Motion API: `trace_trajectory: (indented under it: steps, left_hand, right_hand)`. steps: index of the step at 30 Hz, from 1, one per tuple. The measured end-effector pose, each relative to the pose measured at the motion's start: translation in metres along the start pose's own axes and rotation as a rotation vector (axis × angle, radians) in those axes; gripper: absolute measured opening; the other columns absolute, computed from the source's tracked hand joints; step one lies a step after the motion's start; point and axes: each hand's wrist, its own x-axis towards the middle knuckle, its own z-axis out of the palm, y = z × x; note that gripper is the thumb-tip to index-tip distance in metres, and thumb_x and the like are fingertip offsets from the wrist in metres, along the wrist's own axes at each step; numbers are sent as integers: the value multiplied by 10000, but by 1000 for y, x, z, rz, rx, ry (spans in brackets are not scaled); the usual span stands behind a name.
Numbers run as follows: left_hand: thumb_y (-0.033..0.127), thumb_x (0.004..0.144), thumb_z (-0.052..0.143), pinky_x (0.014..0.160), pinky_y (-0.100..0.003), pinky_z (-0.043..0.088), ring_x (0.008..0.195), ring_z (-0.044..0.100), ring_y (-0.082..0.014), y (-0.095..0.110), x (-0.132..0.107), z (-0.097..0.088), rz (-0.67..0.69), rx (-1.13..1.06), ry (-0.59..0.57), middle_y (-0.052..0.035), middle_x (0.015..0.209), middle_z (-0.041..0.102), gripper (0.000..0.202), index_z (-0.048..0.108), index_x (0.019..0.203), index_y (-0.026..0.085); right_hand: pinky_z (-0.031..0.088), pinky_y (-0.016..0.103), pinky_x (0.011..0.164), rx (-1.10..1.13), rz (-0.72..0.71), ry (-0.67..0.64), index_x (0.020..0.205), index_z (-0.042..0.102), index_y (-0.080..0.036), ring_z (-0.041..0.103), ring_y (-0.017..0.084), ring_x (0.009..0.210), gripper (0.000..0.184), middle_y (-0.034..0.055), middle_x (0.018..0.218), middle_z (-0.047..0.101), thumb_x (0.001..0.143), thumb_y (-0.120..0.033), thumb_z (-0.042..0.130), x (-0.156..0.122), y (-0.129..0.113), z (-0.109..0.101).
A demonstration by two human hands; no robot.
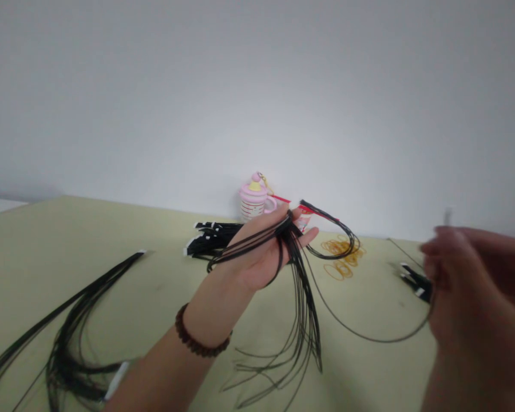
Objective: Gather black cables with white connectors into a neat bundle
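My left hand, palm turned up, is closed around a bundle of thin black cables. Part of the bundle loops out beyond my fingers, and its loose ends hang down toward the table. A single strand runs in a sagging curve from the bundle to my right hand. Blurred by motion, my right hand pinches that strand, and a small pale tip sticks up above the fingers. Behind my left hand lies a stack of black cables with white connectors, partly covered by the wrist.
More long black cables lie at the table's left. A pink lidded mug stands by the wall. Yellow rubber bands are scattered behind the loop. Some short black pieces with white ends lie beside my right hand.
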Motion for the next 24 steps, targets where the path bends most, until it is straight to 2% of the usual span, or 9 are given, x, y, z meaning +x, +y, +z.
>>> trace_trajectory:
  steps: [1, 2, 4, 6, 9, 12, 16, 24]
  left_hand:
    - [68, 848, 508, 933, -480, 463, 688, 595, -87, -2, -1, 1, -10, 1, 4, 5, 713, 612, 114, 579, 770, 112]
    - [78, 850, 511, 936, -479, 462, 698, 589, -86, -5, -2, 2, -19, 10, 16, 3, 719, 608, 107, 574, 769, 108]
    - [98, 846, 531, 934, -462, 469, 723, 576, -86, -10, -4, 4, -25, 48, 35, -2, 726, 593, 90, 566, 763, 100]
    - [114, 841, 550, 921, -435, 484, 743, 559, -85, -14, -6, 6, -18, 88, 24, -9, 737, 574, 79, 564, 765, 96]
    - [143, 856, 534, 886, -404, 508, 709, 525, -74, -18, -7, 8, -5, 145, 6, -20, 750, 559, 107, 571, 769, 91]
    - [181, 868, 514, 842, -386, 525, 689, 505, -81, -21, -7, 9, 19, 234, 37, -39, 742, 556, 208, 568, 694, 80]
    - [224, 861, 524, 816, -353, 524, 751, 531, -115, -22, -7, 10, 46, 303, 21, -41, 747, 551, 250, 569, 655, 89]
    - [257, 849, 538, 836, -296, 490, 781, 549, -121, -23, -10, 12, 89, 390, 12, -43, 763, 572, 242, 592, 669, 105]
  right_hand:
    - [422, 258, 531, -17, 18, 2, 858, 685, -203, 554, 113, 582, 108, 30, 718, 614, 754, -230, 689, -7, -9, 11]
    - [438, 255, 547, -57, 27, -101, 842, 688, -209, 563, 112, 585, 101, 17, 706, 627, 743, -229, 698, -12, -16, 21]
    - [448, 240, 544, -121, -33, -236, 816, 682, -208, 573, 107, 588, 67, -3, 694, 637, 749, -211, 681, -19, -23, 36]
    - [452, 226, 525, -157, -110, -315, 808, 669, -196, 572, 97, 576, 56, -14, 690, 635, 763, -176, 642, -22, -23, 45]
    - [463, 214, 510, -157, -172, -320, 818, 662, -181, 567, 85, 551, 83, -18, 695, 641, 766, -139, 613, -24, -19, 49]
    - [473, 208, 517, -144, -182, -333, 834, 668, -182, 589, 85, 565, 90, -17, 722, 668, 762, -144, 630, -25, -19, 48]
    - [485, 205, 540, -136, -126, -329, 833, 669, -192, 610, 90, 587, 77, -25, 714, 683, 759, -176, 652, -26, -21, 47]
    - [502, 226, 560, -72, -13, -336, 811, 673, -179, 624, 112, 603, 61, 2, 715, 686, 766, -209, 645, -25, -22, 50]
